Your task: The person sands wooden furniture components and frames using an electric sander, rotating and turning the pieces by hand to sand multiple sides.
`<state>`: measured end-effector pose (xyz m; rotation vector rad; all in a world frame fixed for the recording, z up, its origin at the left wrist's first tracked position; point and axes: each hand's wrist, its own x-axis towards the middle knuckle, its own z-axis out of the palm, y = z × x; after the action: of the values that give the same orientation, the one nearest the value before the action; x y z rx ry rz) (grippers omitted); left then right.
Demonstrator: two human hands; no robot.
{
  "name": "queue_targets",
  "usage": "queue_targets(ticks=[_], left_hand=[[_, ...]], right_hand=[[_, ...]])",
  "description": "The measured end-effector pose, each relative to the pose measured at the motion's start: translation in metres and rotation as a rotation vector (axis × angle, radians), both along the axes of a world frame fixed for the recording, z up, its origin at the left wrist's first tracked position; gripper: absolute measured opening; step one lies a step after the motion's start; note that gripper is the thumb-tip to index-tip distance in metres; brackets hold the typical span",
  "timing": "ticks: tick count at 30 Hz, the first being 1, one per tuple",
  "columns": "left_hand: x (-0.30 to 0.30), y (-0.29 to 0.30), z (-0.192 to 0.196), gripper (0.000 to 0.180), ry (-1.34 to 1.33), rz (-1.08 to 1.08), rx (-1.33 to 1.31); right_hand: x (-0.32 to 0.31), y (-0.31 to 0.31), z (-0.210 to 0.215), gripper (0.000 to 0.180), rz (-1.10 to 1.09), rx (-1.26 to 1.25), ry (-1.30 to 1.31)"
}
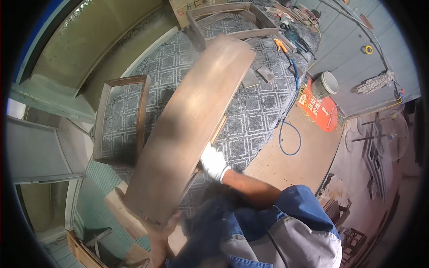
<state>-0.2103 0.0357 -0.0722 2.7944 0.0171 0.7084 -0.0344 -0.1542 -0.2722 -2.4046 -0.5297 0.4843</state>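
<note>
A long brown wooden panel (192, 116) lies slantwise before me, from the lower left up to the far middle, over a patterned grey carpet (250, 118). My right hand (213, 163), in a white glove, is closed at the panel's right edge; some of its fingers are hidden by the edge. At the near end, my bare left hand (163, 228) grips the lower corner, its fingers partly out of sight underneath. Thin wooden strips (219, 129) show below the panel's right side.
An open wooden frame (144, 107) stands left of the panel, another frame (252, 32) beyond it. An orange air blow gun (280, 44) with a blue hose (296, 73) lies at the far right. A white bucket (325, 84) stands near a red sign (319, 109).
</note>
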Motion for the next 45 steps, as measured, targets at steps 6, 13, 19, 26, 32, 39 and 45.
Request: queue_targets(ticks=[6, 13, 19, 26, 32, 39, 45], left_hand=[[0.010, 0.042, -0.080, 0.133, 0.044, 0.000, -0.396], [0.140, -0.043, -0.077, 0.138, -0.181, -0.104, -0.646], [0.153, -0.057, -0.032, 0.120, -0.210, -0.172, -0.558], [0.211, -0.101, 0.088, 0.101, 0.126, -0.301, -0.370], [0.229, -0.120, -0.006, 0.104, 0.285, -0.192, -0.191], [0.167, -0.076, 0.010, 0.098, 0.349, -0.224, -0.212], [0.058, -0.002, 0.002, 0.095, 0.320, -0.182, -0.207]], right_hand=[[0.070, -0.064, 0.045, 0.037, -0.149, -0.042, -0.208], [0.013, -0.154, 0.065, 0.074, -0.353, 0.078, -0.109], [-0.016, -0.193, 0.078, 0.075, -0.510, 0.008, 0.061], [-0.014, -0.183, 0.071, 0.070, -0.256, 0.041, 0.100], [0.000, -0.127, 0.064, 0.058, 0.089, 0.131, 0.125], [0.057, -0.059, 0.008, 0.036, 0.018, 0.185, -0.287], [0.036, -0.034, -0.028, 0.042, 0.074, 0.126, -0.299]])
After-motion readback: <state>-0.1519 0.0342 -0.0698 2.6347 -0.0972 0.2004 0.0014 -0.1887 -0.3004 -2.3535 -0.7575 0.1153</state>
